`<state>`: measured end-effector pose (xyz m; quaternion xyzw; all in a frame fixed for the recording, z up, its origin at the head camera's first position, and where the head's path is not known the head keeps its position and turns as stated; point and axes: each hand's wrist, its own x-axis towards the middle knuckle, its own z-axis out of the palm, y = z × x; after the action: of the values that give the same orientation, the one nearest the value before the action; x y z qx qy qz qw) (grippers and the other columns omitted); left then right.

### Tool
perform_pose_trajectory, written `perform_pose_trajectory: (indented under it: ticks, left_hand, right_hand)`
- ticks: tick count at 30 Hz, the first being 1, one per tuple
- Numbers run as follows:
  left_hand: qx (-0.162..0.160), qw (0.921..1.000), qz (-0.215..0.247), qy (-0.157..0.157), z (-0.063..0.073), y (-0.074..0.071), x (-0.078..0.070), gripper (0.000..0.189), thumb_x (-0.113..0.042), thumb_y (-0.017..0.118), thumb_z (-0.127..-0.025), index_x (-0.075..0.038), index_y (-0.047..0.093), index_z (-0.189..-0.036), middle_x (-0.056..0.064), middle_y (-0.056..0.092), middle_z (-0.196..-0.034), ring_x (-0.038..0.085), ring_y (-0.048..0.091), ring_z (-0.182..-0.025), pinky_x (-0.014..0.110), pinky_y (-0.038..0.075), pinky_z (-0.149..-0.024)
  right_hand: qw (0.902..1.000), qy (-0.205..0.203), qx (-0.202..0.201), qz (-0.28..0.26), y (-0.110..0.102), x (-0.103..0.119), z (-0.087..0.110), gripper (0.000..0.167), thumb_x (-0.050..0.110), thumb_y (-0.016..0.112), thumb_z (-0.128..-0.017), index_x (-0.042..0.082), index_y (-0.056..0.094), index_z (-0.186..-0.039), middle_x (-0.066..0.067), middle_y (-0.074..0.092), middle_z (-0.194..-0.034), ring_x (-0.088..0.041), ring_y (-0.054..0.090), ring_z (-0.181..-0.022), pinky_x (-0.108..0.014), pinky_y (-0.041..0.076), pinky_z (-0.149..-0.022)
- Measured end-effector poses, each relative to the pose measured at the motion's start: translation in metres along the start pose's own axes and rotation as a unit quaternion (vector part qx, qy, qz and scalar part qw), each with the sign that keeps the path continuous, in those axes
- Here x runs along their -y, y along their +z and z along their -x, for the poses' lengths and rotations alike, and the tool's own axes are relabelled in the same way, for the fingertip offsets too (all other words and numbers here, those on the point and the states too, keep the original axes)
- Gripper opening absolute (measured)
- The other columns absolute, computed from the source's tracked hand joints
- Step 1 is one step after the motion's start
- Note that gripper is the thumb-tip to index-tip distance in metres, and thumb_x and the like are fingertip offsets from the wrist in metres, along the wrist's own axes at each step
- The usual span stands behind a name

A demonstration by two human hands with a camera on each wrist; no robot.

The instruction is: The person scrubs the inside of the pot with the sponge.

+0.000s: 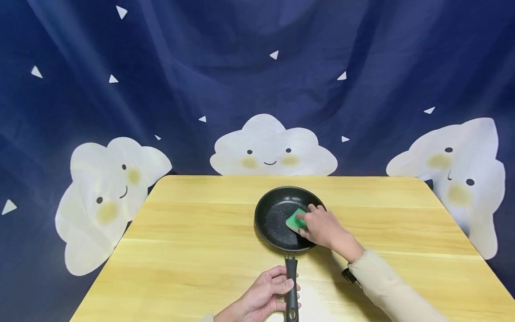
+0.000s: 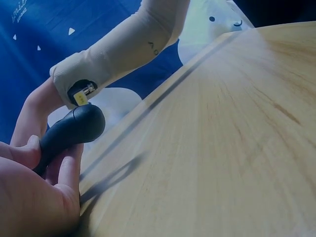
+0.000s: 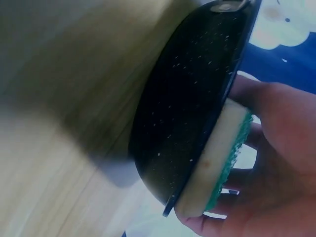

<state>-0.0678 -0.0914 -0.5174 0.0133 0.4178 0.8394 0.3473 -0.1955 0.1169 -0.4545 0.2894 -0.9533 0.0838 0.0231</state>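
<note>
A black frying pan [image 1: 275, 221] with pale speckles is held up off the table, its bowl facing up. My left hand [image 1: 267, 290] grips its black handle [image 1: 291, 279], thumb on top and fingers underneath. In the left wrist view, the handle's rounded end [image 2: 89, 122] stands above its own shadow. Over the pan's right side, my right hand [image 1: 323, 229] pinches a sponge [image 1: 295, 220] between thumb and fingers. The sponge has a green scouring face [image 3: 232, 158] turned towards the palm and a pale side [image 3: 212, 163] towards the pan. The sponge's contact with the pan's inner surface is partly hidden.
The pan is above a light wooden table [image 1: 181, 250]. A dark blue curtain [image 1: 241, 80] with smiling clouds hangs behind the table's far edge. A dark item [image 1: 350, 276] shows at the right sleeve's cuff.
</note>
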Motion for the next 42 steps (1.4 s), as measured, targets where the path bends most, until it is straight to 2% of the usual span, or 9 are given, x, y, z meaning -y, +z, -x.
perform_pose_trajectory:
  ticks: [7,14,21,32,38,42]
  left_hand:
    - [0.014,0.9999,0.006,-0.004,0.007,-0.008,0.011,0.018,-0.01,0.062,-0.103,-0.006,0.058,-0.12,0.006,0.067,-0.103,0.018,0.068,-0.092,0.035,0.063,-0.077]
    - [0.01,0.9999,-0.003,-0.005,0.001,-0.007,0.005,0.021,-0.011,0.062,-0.103,-0.005,0.056,-0.121,0.006,0.066,-0.105,0.017,0.066,-0.094,0.038,0.062,-0.081]
    - [0.015,0.9999,-0.004,-0.004,-0.001,-0.006,0.004,0.02,-0.01,0.061,-0.103,-0.005,0.056,-0.122,0.006,0.067,-0.104,0.017,0.066,-0.095,0.038,0.062,-0.08]
    - [0.019,0.9998,-0.007,-0.003,-0.003,-0.006,0.002,0.02,-0.009,0.059,-0.103,-0.005,0.056,-0.122,0.006,0.066,-0.104,0.017,0.067,-0.093,0.037,0.063,-0.078]
    - [0.02,0.9998,-0.009,-0.001,-0.003,-0.005,-0.001,0.02,-0.01,0.059,-0.103,-0.005,0.056,-0.122,0.006,0.066,-0.104,0.017,0.068,-0.093,0.04,0.063,-0.082]
    - [0.023,0.9997,-0.003,-0.002,-0.003,-0.004,-0.001,0.018,-0.008,0.06,-0.103,-0.006,0.056,-0.121,0.005,0.066,-0.104,0.017,0.068,-0.094,0.037,0.063,-0.081]
  right_hand:
    - [0.9985,-0.017,0.014,-0.05,0.01,0.011,0.012,0.031,0.022,0.078,-0.09,0.009,0.074,-0.117,-0.014,0.064,-0.098,-0.033,0.057,-0.08,-0.05,0.054,-0.064]
    - [0.9968,-0.023,0.014,-0.075,0.005,0.014,0.016,0.03,0.022,0.075,-0.093,0.008,0.075,-0.119,-0.012,0.063,-0.1,-0.031,0.056,-0.082,-0.043,0.051,-0.062]
    - [0.9921,-0.033,0.033,-0.116,-0.001,0.017,0.021,0.029,0.023,0.073,-0.094,0.008,0.074,-0.12,-0.011,0.065,-0.108,-0.03,0.058,-0.091,-0.049,0.053,-0.073]
    - [0.9859,-0.052,0.022,-0.157,-0.007,0.018,0.03,0.032,0.025,0.071,-0.097,0.009,0.073,-0.124,-0.006,0.06,-0.105,-0.019,0.053,-0.088,-0.039,0.052,-0.072]
    - [0.9827,-0.055,0.016,-0.176,-0.013,0.017,0.037,0.032,0.025,0.07,-0.098,0.012,0.072,-0.127,-0.008,0.062,-0.113,-0.023,0.056,-0.097,-0.043,0.056,-0.076]
    - [0.981,-0.061,0.016,-0.183,-0.016,0.015,0.04,0.033,0.025,0.072,-0.096,0.013,0.072,-0.127,-0.006,0.062,-0.112,-0.022,0.057,-0.098,-0.042,0.056,-0.077]
